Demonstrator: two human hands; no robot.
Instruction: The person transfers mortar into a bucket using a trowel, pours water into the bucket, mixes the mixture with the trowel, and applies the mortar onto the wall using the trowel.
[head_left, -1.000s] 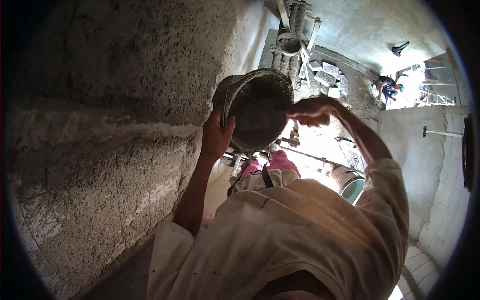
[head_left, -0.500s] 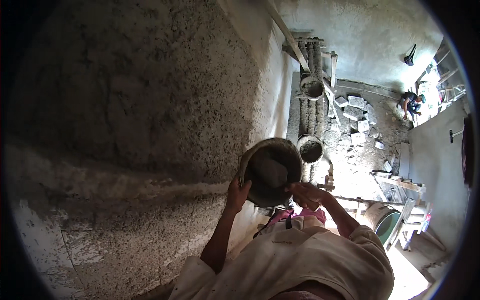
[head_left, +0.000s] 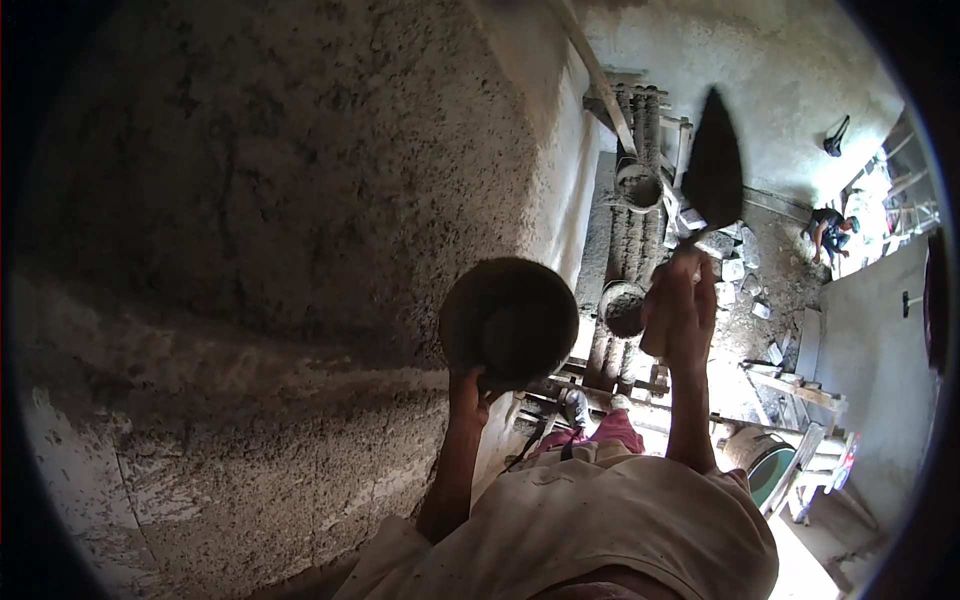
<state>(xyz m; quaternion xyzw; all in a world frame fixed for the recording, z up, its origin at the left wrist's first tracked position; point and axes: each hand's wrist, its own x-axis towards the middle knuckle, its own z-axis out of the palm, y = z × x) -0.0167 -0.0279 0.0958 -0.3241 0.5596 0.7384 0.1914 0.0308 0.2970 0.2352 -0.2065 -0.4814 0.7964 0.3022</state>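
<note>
My left hand (head_left: 468,400) is closed on the near rim of a round dark bucket (head_left: 455,322), held up close to the rough mortar-covered wall (head_left: 330,200). Its inside is in deep shadow, so the contents are hard to make out. To the right of the bucket, my right hand (head_left: 682,310) grips a pointed trowel (head_left: 714,165) by its handle. The blade points up and away from me, dark against the light, and I cannot tell whether mortar lies on it. A gap separates the trowel from both bucket and wall.
Below runs a scaffold of poles (head_left: 630,240) bearing a nearer bucket (head_left: 623,310) and a farther bucket (head_left: 639,188). Pale blocks (head_left: 733,270) lie on the ground. A person (head_left: 828,232) crouches at the far right. A large drum (head_left: 765,465) stands at lower right beside wooden planks (head_left: 795,388).
My right hand has lifted the trowel out of the bucket and swung it up and right. The bucket in my left hand has shifted slightly left and tilted.
</note>
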